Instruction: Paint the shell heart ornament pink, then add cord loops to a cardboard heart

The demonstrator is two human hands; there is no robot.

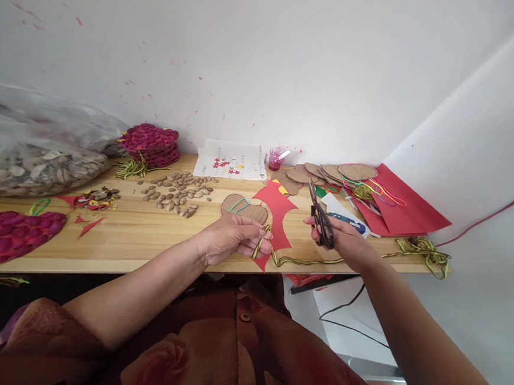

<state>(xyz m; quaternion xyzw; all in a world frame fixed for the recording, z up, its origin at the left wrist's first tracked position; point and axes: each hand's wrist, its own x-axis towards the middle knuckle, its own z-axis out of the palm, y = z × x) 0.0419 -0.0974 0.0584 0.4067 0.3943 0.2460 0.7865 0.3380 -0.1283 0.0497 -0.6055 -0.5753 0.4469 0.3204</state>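
Observation:
My left hand (240,235) is closed on several strands of green and dark yarn (298,261), looped around its fingers. From there the yarn runs right along the table's front edge to a loose tangle (428,254). In my right hand (342,238) is a pair of black-handled scissors (319,218), blades pointing up and away from me. Just beyond my left hand lies a cardboard cutout (244,208) with a teal cord on it. A cut strip of red paper (277,209) lies between my two hands.
Brown seeds (181,189) are scattered at the middle left. Magenta decorated pieces are stacked (149,145) behind them; another magenta piece (13,235) overhangs the front left. Cardboard cutouts (359,172), red sheets (412,199) and a cup of pink liquid (276,158) stand toward the wall.

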